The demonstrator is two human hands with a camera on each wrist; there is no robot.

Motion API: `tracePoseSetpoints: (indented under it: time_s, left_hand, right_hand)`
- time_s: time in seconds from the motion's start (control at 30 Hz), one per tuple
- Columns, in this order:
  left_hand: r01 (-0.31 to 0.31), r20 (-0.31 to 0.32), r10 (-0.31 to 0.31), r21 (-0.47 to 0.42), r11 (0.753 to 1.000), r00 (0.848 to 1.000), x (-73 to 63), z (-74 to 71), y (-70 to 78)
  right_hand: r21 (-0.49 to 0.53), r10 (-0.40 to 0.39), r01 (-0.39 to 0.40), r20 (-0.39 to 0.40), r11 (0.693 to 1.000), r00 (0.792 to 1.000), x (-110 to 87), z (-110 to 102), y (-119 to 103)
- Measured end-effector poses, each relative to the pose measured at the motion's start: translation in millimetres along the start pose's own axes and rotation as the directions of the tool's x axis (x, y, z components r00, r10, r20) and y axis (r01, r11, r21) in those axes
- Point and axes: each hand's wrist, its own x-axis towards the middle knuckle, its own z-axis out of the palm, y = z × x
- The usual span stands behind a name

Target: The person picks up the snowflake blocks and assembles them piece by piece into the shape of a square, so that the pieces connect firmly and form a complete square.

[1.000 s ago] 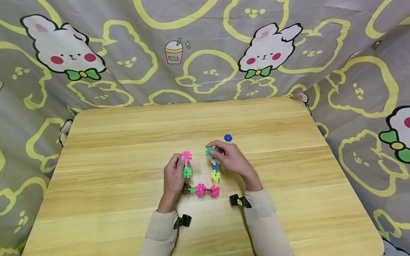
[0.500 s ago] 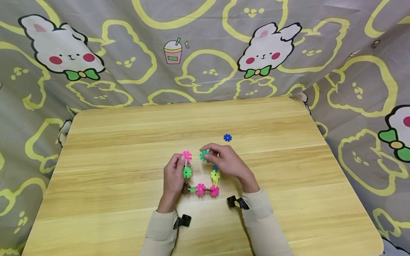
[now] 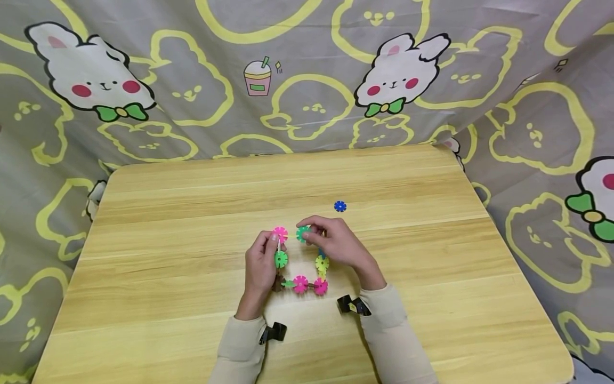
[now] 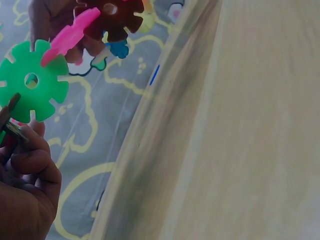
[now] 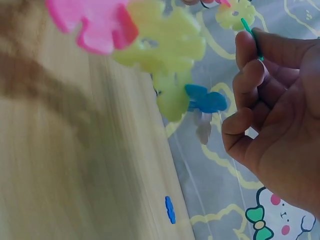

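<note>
A chain of slotted plastic snowflake discs hangs between the hands, bent in a squarish loop. In the head view my left hand (image 3: 260, 261) pinches its upper left end, at a pink disc (image 3: 281, 234). My right hand (image 3: 338, 240) pinches a teal-green disc (image 3: 301, 233) between thumb and fingers. That disc, edge-on in the right wrist view, meets a yellow disc (image 5: 235, 15) joined to the pink one. Lower down are a green disc (image 3: 281, 259), pink discs (image 3: 300, 284) and another yellow disc (image 3: 322, 263). Blue and white discs (image 5: 203, 129) trail near my right palm.
One loose blue disc (image 3: 340, 206) lies on the wooden table (image 3: 192, 213) beyond my right hand. A grey patterned curtain (image 3: 307, 80) hangs behind the table and at its sides. Small black cameras (image 3: 275, 332) are strapped to both wrists.
My right hand has moved left with the teal-green disc, from apart to against the yellow disc beside the pink one. The left hand has stayed in place.
</note>
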Motion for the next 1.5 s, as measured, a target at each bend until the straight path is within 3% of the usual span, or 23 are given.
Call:
tracePoseSetpoints:
  time_s: [0.33,0.57,0.73,0.97,1.13,1.3,1.5]
  left_hand:
    - [0.031,-0.051,-0.028,0.052,0.998,0.998,-0.2,-0.7,1.1]
    - [0.050,-0.050,-0.050,0.013,0.999,0.998,-0.8,1.2,1.6]
    - [0.049,-0.060,-0.046,0.042,0.998,0.997,-1.9,1.5,2.3]
    - [0.066,-0.055,-0.065,0.007,0.998,0.996,0.9,-1.4,-0.4]
    - [0.027,0.002,-0.027,0.014,1.000,1.000,0.1,-2.2,1.5]
    - [-0.009,0.070,0.003,0.078,0.997,0.998,-2.1,-1.5,5.1]
    - [-0.115,0.121,0.101,0.118,0.986,0.988,-2.7,0.9,3.8]
  right_hand:
    - [0.025,0.093,-0.090,-0.136,0.996,0.986,2.6,17,-9]
    - [0.037,0.127,-0.123,-0.195,0.992,0.973,3.8,24,-12]
    - [0.049,0.161,-0.155,-0.190,0.987,0.969,4.6,25,-13]
    - [0.024,0.130,-0.128,-0.110,0.991,0.985,4.4,23,-13]
    - [0.030,0.127,-0.124,-0.122,0.992,0.984,3.6,20,-13]
    - [0.068,0.142,-0.133,-0.159,0.989,0.977,3.7,20,-15]
    - [0.080,0.153,-0.143,-0.142,0.987,0.978,2.9,22,-20]
